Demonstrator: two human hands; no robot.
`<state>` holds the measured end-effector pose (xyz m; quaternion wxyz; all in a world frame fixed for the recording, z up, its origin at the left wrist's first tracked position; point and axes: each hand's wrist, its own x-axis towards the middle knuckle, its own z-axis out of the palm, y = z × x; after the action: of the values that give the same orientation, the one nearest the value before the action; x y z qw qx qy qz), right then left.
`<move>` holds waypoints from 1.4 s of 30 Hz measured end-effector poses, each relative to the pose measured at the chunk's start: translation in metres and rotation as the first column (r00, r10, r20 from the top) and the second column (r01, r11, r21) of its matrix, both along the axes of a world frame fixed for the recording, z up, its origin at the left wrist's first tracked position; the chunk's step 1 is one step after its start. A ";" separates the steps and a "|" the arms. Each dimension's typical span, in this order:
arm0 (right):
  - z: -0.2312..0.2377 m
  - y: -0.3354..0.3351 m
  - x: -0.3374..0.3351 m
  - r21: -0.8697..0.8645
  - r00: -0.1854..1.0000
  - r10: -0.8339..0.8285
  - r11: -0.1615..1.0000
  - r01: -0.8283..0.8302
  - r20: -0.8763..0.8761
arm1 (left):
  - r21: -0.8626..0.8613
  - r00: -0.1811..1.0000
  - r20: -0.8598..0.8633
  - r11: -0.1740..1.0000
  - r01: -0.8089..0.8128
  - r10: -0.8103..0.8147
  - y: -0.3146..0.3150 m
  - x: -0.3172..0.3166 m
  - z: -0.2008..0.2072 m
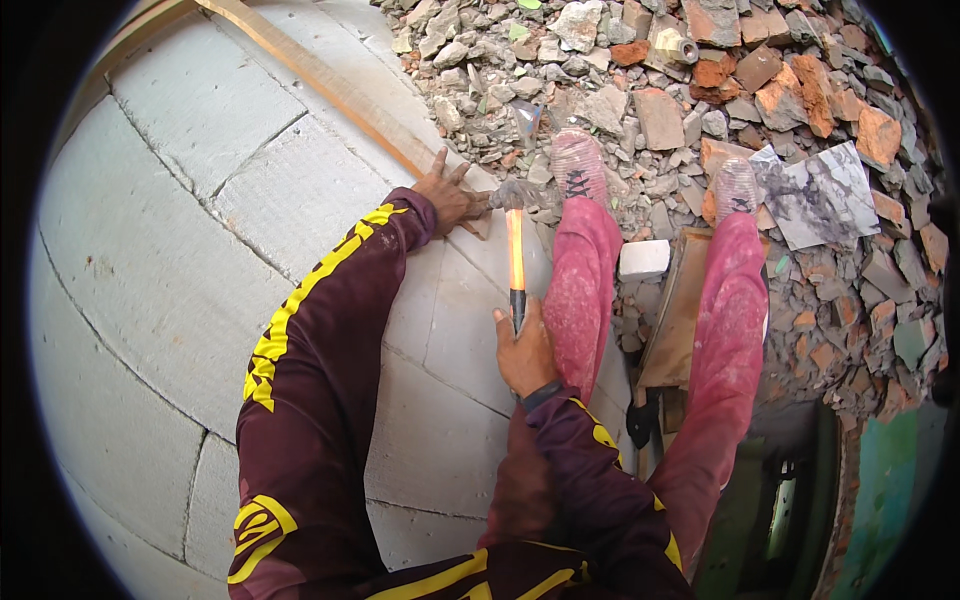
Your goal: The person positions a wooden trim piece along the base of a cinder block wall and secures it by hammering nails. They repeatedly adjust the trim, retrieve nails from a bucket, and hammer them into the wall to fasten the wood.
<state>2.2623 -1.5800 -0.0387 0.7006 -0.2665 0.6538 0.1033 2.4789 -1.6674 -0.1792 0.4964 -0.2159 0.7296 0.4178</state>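
Note:
My right hand (526, 352) is wrapped round the dark grip of a hammer (516, 250) with a yellow-orange handle. The hammer's grey head is up beside the fingers of my left hand (447, 195). That hand lies over the lower end of a long wooden batten (330, 85), fingers spread and pressing on it. The batten runs slantwise up to the left across a wall of pale grey blocks (300, 185). Whether a nail sits between the hammer head and my left fingers is too small to make out.
Broken brick and concrete rubble (660, 120) covers the ground ahead and right. My shoes stand on it. A marbled tile piece (825, 195), a white block (644, 260) and a wooden board (675, 310) lie near my legs. A dark opening (770, 500) shows at lower right.

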 end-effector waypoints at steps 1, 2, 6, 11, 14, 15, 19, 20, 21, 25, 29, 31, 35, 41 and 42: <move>-0.001 0.001 0.000 0.007 1.000 0.010 1.000 -0.010 -0.004 | 0.018 1.000 0.001 1.000 0.001 -0.001 0.000 0.000 -0.001; -0.002 0.002 0.000 0.013 1.000 -0.026 1.000 0.026 0.000 | 0.028 0.999 0.032 1.000 -0.003 0.002 0.000 -0.002 -0.002; -0.004 -0.001 -0.006 -0.083 0.997 -0.072 0.994 0.073 0.011 | 0.067 0.990 0.110 0.993 -0.096 0.088 0.006 -0.006 -0.007; -0.010 -0.021 -0.027 0.316 0.966 -0.248 0.924 0.215 0.070 | 0.042 0.969 0.176 0.982 -0.182 0.172 0.016 -0.015 -0.010; -0.019 -0.036 -0.036 0.320 0.962 -0.264 0.920 0.227 0.076 | 0.015 0.941 0.212 0.962 -0.273 0.264 0.023 -0.017 -0.011; -0.024 -0.041 -0.038 0.306 0.965 -0.254 0.926 0.222 0.068 | -0.017 0.930 0.214 0.953 -0.302 0.298 0.025 -0.018 -0.013; -0.044 -0.068 -0.051 0.162 0.993 -0.092 0.984 0.079 0.078 | -0.137 0.907 0.237 0.936 -0.324 0.349 0.038 -0.022 -0.016; -0.052 -0.077 -0.054 0.016 0.999 0.028 0.999 -0.029 0.039 | -0.180 0.900 0.223 0.923 -0.340 0.375 0.040 -0.022 -0.017; -0.058 -0.085 -0.056 -0.128 0.991 0.136 0.982 -0.136 -0.008 | -0.218 0.893 0.201 0.907 -0.361 0.404 0.044 -0.022 -0.016; -0.082 -0.122 -0.077 -0.142 0.919 0.366 0.912 -0.385 -0.143 | -0.280 0.879 0.200 0.885 -0.371 0.432 0.055 -0.026 -0.015; -0.100 -0.145 -0.092 -0.175 0.885 0.372 0.887 -0.428 -0.280 | -0.394 0.839 0.226 0.834 -0.386 0.495 0.067 -0.033 -0.020; -0.108 -0.148 -0.099 -0.173 0.876 0.350 0.891 -0.421 -0.332 | -0.475 0.812 0.223 0.788 -0.392 0.539 0.074 -0.036 -0.023; -0.118 -0.141 -0.110 -0.278 0.897 0.257 0.888 -0.366 -0.360 | -0.558 0.761 0.180 0.702 -0.442 0.623 0.088 -0.044 -0.022; -0.184 -0.139 -0.100 -0.432 0.907 0.214 0.824 -0.367 -0.363 | -0.681 0.654 0.068 0.515 -0.521 0.753 0.093 -0.058 -0.021; -0.197 -0.134 -0.099 -0.476 0.918 0.199 0.806 -0.352 -0.342 | -0.683 0.617 0.064 0.485 -0.546 0.784 0.093 -0.060 -0.021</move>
<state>2.1629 -1.7138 -0.2352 0.4791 -0.5246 0.7014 0.0571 2.4192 -1.5744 -0.2000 0.3204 -0.7064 0.5681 0.2751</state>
